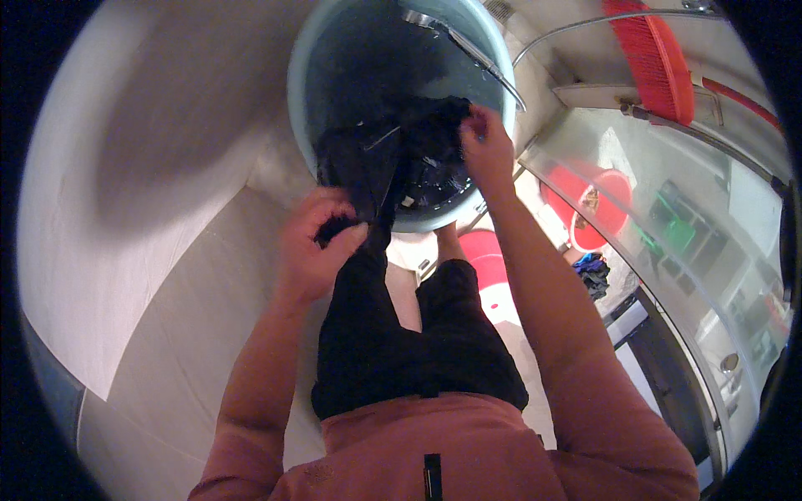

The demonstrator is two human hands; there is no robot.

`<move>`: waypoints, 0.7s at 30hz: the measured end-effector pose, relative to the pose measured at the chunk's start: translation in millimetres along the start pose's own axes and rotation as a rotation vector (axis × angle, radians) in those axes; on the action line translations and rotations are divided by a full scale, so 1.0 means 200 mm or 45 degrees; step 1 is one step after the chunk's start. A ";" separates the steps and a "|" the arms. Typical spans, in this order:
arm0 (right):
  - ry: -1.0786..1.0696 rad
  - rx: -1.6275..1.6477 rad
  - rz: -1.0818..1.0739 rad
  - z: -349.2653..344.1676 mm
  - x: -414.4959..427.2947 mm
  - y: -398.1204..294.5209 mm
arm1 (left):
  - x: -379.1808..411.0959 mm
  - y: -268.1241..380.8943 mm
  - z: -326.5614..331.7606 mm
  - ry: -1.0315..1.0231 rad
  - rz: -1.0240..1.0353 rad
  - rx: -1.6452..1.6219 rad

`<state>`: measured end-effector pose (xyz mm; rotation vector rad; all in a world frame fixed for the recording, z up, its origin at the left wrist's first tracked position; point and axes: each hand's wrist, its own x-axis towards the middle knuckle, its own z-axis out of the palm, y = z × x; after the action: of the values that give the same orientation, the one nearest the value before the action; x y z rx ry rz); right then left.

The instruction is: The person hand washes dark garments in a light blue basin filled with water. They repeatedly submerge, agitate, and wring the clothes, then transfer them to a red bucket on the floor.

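A dark wet garment (360, 166) is stretched over the near side of a large light-blue tub (302, 94). My left hand (316, 241), slightly blurred, is closed around a bunched part of the cloth just outside the near left rim. The cloth's far right edge is pinched in the fingers of my right hand (489, 147), over the right side of the tub. Dark water (376, 62) fills the tub beyond the garment. A metal hand shower (467, 47) lies across the tub's far right rim, its head over the water.
Right of the tub runs a glass panel (677, 181) with a metal frame. A red broom head (667, 69) is at the upper right. Behind the glass are a red bucket (614, 210) and dark clothes (592, 275). A red container (482, 250) stands below the tub's near rim.
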<state>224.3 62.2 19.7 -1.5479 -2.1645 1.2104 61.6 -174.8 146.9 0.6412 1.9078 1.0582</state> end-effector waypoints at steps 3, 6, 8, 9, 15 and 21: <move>-0.069 -0.253 -0.267 0.10 0.14 0.19 | 0.01 0.03 0.08 -0.146 -0.303 0.270; -0.484 -0.320 0.006 0.15 0.28 0.18 | 0.05 0.00 0.16 0.088 -0.362 0.536; -0.731 -0.392 0.100 0.16 0.28 0.03 | 0.00 -0.21 0.13 0.253 -0.353 0.371; -0.599 -0.509 -0.280 0.16 0.25 0.03 | 0.00 -0.21 0.10 0.329 -0.304 0.347; -0.808 0.293 0.541 0.08 0.07 0.07 | -0.02 -0.31 -0.10 0.455 -0.272 0.058; -0.588 0.337 0.565 0.12 -0.20 0.32 | 0.03 -0.14 -0.07 0.211 -0.452 0.089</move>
<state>270.8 23.3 -31.6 -1.8209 -1.8258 2.0793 44.2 -190.6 123.9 0.2421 2.1116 0.8401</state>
